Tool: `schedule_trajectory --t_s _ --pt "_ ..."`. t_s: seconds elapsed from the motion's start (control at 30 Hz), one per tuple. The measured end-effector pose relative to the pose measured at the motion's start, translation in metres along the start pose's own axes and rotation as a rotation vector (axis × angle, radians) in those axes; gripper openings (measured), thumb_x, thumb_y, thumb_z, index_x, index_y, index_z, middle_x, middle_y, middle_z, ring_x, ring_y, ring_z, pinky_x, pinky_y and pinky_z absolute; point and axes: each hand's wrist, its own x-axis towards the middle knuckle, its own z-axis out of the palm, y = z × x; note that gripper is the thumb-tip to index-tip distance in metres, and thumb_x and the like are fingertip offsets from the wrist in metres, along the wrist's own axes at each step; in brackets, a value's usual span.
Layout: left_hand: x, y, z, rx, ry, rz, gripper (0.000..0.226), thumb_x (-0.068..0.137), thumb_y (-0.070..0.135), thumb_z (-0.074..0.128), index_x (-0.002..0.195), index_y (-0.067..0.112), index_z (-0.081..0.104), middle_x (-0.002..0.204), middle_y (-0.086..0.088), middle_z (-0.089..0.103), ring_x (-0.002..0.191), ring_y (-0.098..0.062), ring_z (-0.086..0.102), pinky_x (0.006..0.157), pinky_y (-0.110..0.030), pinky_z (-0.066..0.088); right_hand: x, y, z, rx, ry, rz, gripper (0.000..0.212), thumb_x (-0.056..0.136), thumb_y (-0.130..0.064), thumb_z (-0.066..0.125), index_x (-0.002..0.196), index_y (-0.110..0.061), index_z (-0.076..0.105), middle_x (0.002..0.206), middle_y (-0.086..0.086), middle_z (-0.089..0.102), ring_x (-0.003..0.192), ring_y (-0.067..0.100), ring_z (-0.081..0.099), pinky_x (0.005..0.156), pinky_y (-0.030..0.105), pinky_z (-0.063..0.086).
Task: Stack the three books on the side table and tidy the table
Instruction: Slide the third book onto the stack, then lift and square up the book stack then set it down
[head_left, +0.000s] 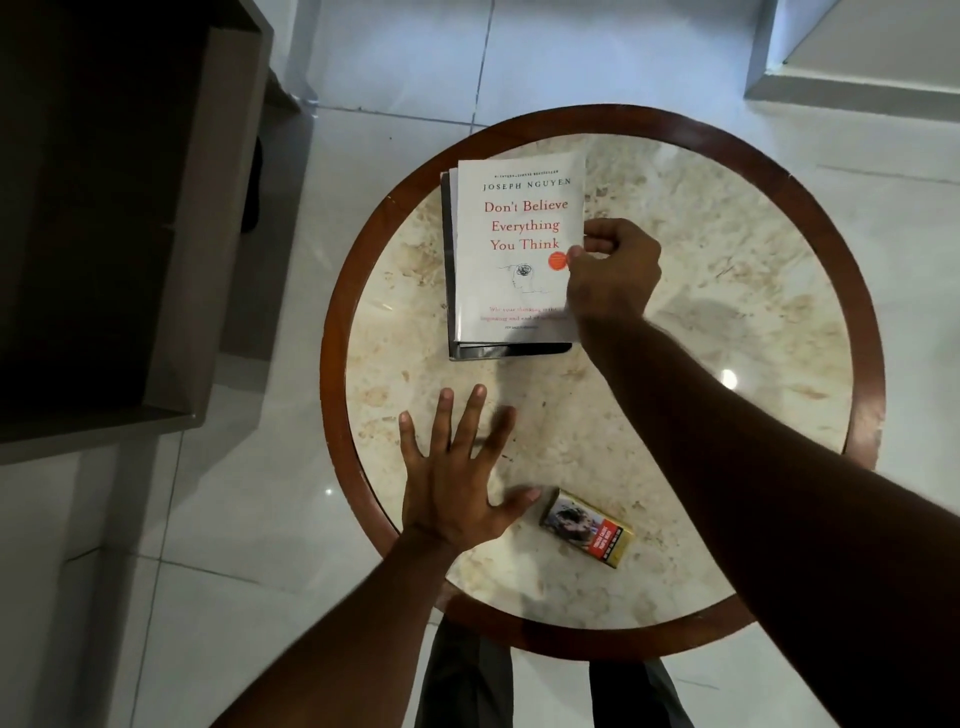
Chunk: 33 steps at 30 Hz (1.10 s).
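Observation:
A white paperback with red title letters (511, 249) lies on top of a stack on the round side table (727, 291), left of its middle. Edges of darker books (498, 352) show beneath it along the left and near sides. My right hand (613, 270) pinches the white book's right edge between thumb and fingers. Nearer to me, my left hand (452, 473) hovers flat over the marble top with fingers spread and holds nothing. A small gold cigarette pack (589, 527) lies just right of the left thumb.
The table has a marble top inside a dark wooden rim (337, 291). A dark wooden cabinet (104, 234) stands to the left on the glossy tiled floor. A pale step or ledge (857, 67) is at the far right. My trouser legs show under the near rim.

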Motion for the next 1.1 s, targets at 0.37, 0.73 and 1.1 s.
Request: schedule_trajectory --t_s 0.37,0.73,1.1 --pt "0.086 -0.015 -0.084 -1.031 0.506 -0.571 0.052 0.098 0.04 0.062 0.143 0.015 0.057 0.142 -0.009 0.061 0.126 -0.004 0.058 0.093 -0.012 0.053 0.027 -0.004 -0.017 0.098 -0.236 0.144 0.019 0.1 -0.022 0.064 0.088 -0.013 0.074 0.094 0.006 0.079 0.081 0.021 0.078 0.071 0.039 0.066" --pt "0.195 -0.053 -0.148 -1.304 -0.096 -0.909 0.012 0.086 0.007 0.079 0.093 0.007 0.07 0.118 -0.011 0.076 0.086 -0.019 0.075 0.076 -0.039 0.065 0.021 -0.016 -0.016 0.017 -0.282 0.18 0.022 0.084 0.003 0.077 0.07 -0.013 0.069 0.095 0.014 0.078 0.087 0.03 0.077 0.083 0.05 0.064" --pt "0.17 -0.048 -0.148 -1.427 0.126 -0.548 0.038 0.094 -0.007 0.062 0.128 0.01 0.059 0.125 -0.004 0.071 0.099 -0.005 0.073 0.076 -0.024 0.063 0.004 -0.021 -0.031 -0.032 -0.423 -0.128 0.034 0.101 -0.005 0.057 0.135 -0.002 0.06 0.129 0.015 0.069 0.114 0.031 0.069 0.095 0.045 0.059"
